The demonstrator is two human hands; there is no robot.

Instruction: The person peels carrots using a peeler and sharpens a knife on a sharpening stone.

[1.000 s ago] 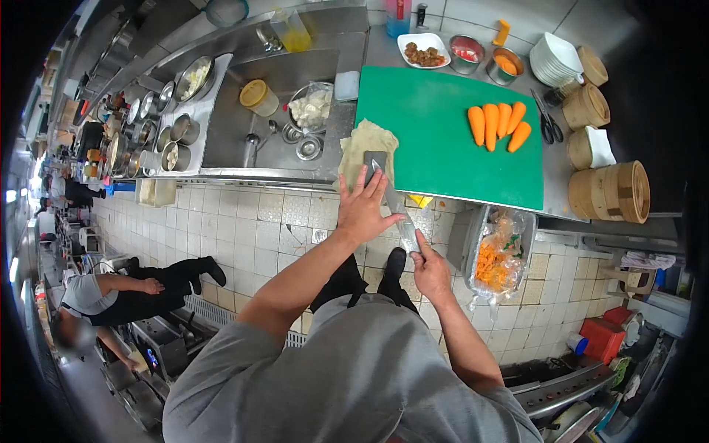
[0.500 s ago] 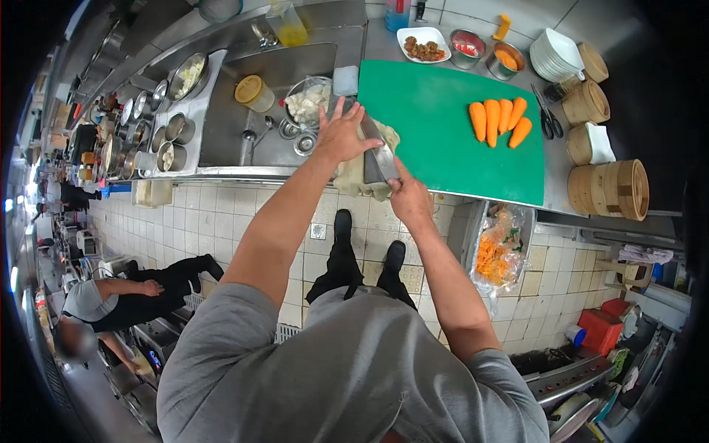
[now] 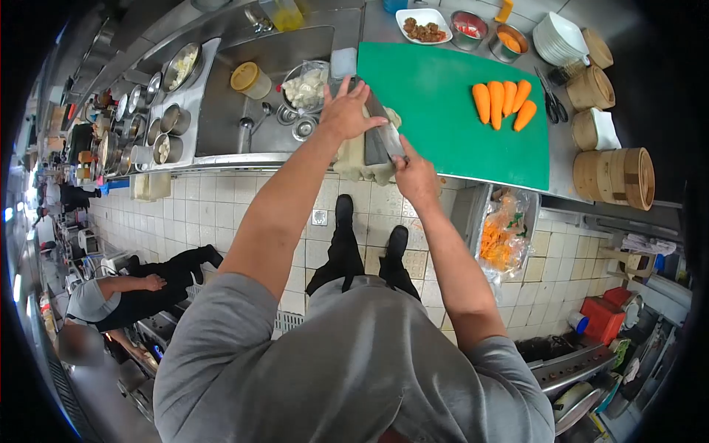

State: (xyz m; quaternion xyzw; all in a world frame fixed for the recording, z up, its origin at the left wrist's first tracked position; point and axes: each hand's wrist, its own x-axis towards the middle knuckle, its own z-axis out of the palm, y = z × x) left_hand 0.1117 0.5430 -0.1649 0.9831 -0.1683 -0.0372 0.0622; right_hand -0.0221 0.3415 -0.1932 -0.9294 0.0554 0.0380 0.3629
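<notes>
My right hand [image 3: 415,177] is closed round the handle end of a kitchen knife [image 3: 391,140], whose blade lies along a long dark grey block that looks like a whetstone [image 3: 375,148]. Stretched flat with fingers spread, my left hand [image 3: 346,113] rests near the block's far end, its thumb touching the blade. Beneath the block a damp pale cloth [image 3: 351,159] hangs over the counter edge. To the right lies a green cutting board [image 3: 436,111] with several peeled carrots [image 3: 497,103] on it. Most of the knife's handle is hidden in my right hand.
Left of the cloth is a steel sink [image 3: 221,133] holding a lidded tub [image 3: 251,79] and a bowl of white pieces [image 3: 306,87]. Bamboo steamers [image 3: 613,177] and scissors [image 3: 552,100] stand right. A bin of carrot peelings [image 3: 502,236] sits below. A co-worker [image 3: 133,292] is at left.
The view has shifted slightly. My hands keep nearly the same places on the knife and block, with the blade moved only a little along the stone.
</notes>
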